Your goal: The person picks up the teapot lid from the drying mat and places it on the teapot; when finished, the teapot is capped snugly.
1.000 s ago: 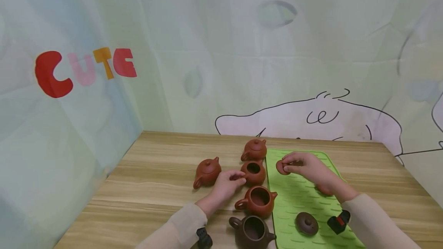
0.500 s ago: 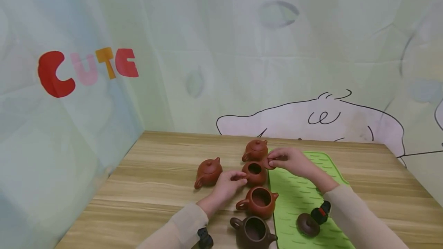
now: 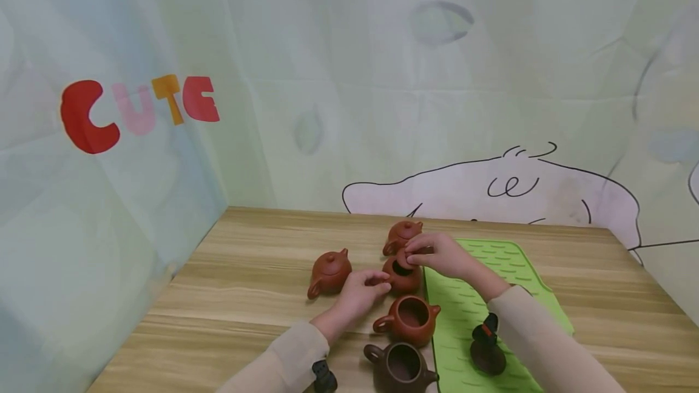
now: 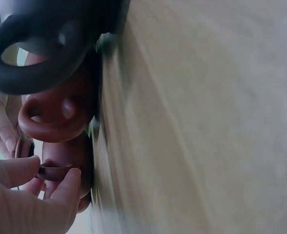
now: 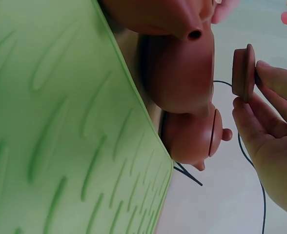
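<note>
My left hand point(image 3: 358, 296) pinches the handle of a lidless reddish-brown teapot point(image 3: 405, 278); the left wrist view shows thumb and finger on that handle point(image 4: 55, 172). Above this pot's opening, my right hand point(image 3: 443, 255) pinches a teapot lid point(image 5: 243, 73) by its knob. The right wrist view shows the lid raised clear of the pots, its rim edge-on to that camera. A lidded teapot point(image 3: 404, 234) stands just behind. Nearer the front are an open red-brown teapot point(image 3: 413, 335) and an open dark brown teapot point(image 3: 389, 375).
Another lidded teapot point(image 3: 330, 273) stands left of my left hand. A green textured mat point(image 3: 505, 253) lies to the right of the row, with a dark brown lid point(image 3: 488, 359) on it, partly covered by the right wrist's camera. A printed cloth point(image 3: 306, 77) hangs behind the table.
My right hand has carried the lid leftward from over the green mat to above the open teapot. My left hand has stayed at the handle.
</note>
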